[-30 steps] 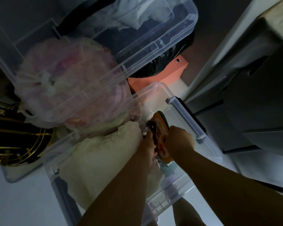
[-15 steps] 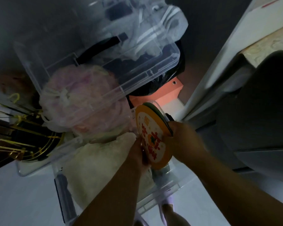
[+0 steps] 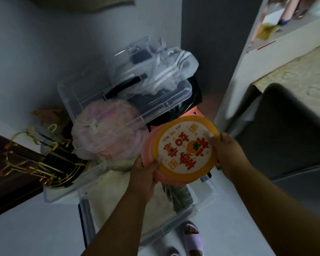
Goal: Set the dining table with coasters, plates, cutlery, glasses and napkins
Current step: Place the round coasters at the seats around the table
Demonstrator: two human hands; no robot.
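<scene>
storage lid [image 3: 122,100]: clear, tipped up at far left-centre, with a pale pink bundle [image 3: 107,132] showing through it; well apart from both hands.
open box [image 3: 198,206]: clear plastic, on the floor right under the hands, holding cream cloth and something greenish at its right end.
left hand [image 3: 143,172]: fingers and thumb curled round the lower-left rim of the coasters, gripping them.
coasters [image 3: 185,150]: a small round stack, orange-rimmed one on top with red lettering and an orange fruit, a pink one beneath; held flat-face-up between the two hands, above the box and clear of its contents.
axis: round, so no long axis; the stack tilts slightly, higher at its far right edge.
right hand [image 3: 227,150]: fingers pinch the upper-right rim, opposite the left.
nearer hand: neither; both are in contact, one on each side.
bench [image 3: 292,71]: a patterned top at far right, up and to the right of the stack; likely where the carry goes.
</scene>
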